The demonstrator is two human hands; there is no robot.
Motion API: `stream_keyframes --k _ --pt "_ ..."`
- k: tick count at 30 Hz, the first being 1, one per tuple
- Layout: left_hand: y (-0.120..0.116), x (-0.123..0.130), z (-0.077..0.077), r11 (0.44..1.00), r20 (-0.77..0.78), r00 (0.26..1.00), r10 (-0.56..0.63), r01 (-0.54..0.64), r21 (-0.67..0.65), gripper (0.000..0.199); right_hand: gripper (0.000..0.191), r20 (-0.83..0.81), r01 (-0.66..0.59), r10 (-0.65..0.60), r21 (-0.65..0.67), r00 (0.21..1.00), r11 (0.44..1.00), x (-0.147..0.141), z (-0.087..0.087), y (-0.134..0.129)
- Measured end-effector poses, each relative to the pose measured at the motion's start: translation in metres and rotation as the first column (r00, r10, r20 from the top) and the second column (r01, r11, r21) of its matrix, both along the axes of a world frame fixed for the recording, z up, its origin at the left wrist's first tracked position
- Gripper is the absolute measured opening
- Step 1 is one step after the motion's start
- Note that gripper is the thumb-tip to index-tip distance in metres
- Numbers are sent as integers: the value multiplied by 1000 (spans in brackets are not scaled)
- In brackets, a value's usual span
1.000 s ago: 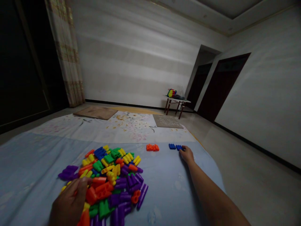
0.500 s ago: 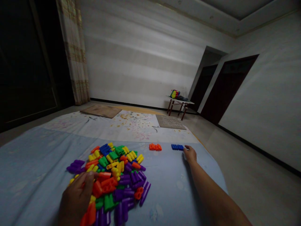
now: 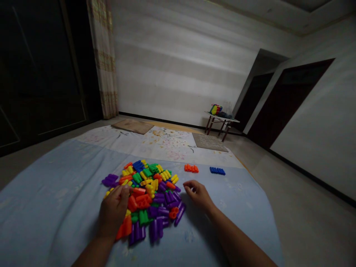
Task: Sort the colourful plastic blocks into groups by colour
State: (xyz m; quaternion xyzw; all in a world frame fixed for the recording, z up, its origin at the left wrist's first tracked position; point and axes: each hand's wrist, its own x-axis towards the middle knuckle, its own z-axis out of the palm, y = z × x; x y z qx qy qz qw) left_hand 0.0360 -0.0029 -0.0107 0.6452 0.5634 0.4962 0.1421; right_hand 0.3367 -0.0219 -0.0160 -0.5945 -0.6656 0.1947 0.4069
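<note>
A heap of plastic building blocks (image 3: 160,211) in purple, orange, yellow, green and blue lies on a light blue sheet. At the heap's left side is my left hand (image 3: 114,204), thumb and fingers closed at the end of an orange block (image 3: 138,191); the grip itself is partly hidden. My right hand (image 3: 198,193) hovers just right of the heap, its fingers loosely curled and apart, with nothing visible in them. Beyond it, a short row of orange blocks (image 3: 191,168) and a row of blue blocks (image 3: 217,171) lie apart from the heap.
The blue sheet (image 3: 244,207) meets a white flowered cloth (image 3: 172,144) farther away. Two mats, one brown (image 3: 133,126) and one grey (image 3: 210,142), lie at the far edge. A small table (image 3: 222,117) with a colourful bag stands by the wall.
My right hand has left the blue row and come back left and nearer, beside the heap. The blue row stays behind. My left hand remains at the heap; the view has shifted slightly.
</note>
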Motion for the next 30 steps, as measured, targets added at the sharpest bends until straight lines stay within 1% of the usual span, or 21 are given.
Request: stream_keyframes --k 2,4,8,12,15,18,20,23,25,27,30 --pt "0 0 0 1000 -6 1000 1 -1 2 36 21 31 -56 57 -42 998 998 -18 6 -5" --pt "0 0 0 1000 -13 1000 7 -7 5 36 21 72 -94 98 -55 993 994 -33 8 -8" --pt "0 1 0 1000 -23 1000 10 -9 17 38 24 182 -117 123 -42 976 992 -50 6 -11" --pt "-1 2 2 1000 -24 1000 6 -5 25 36 27 211 -135 148 -75 966 988 -51 9 -15" --pt "-1 2 3 1000 -29 1000 0 1 30 36 27 202 -223 237 -89 950 971 -46 15 -19" --pt "0 2 1 999 -29 1000 -7 8 32 37 23 155 -304 318 -105 935 947 -41 19 -23" --pt "0 2 1 999 -28 1000 -5 5 33 38 20 144 -297 309 -103 940 949 -39 20 -25" --pt "0 2 1 999 -28 1000 0 1 40 38 19 159 -227 235 -65 959 972 -42 18 -27" --pt "-1 2 2 999 -21 1000 1 -1 42 37 23 170 -238 239 -25 956 971 -47 17 -29" --pt "-1 2 3 999 -9 1000 12 -12 44 36 32 186 -296 290 6 939 955 -54 15 -30" --pt "-1 0 2 998 14 999 49 -49 29 36 50 237 -349 339 1 910 937 -68 13 -32"
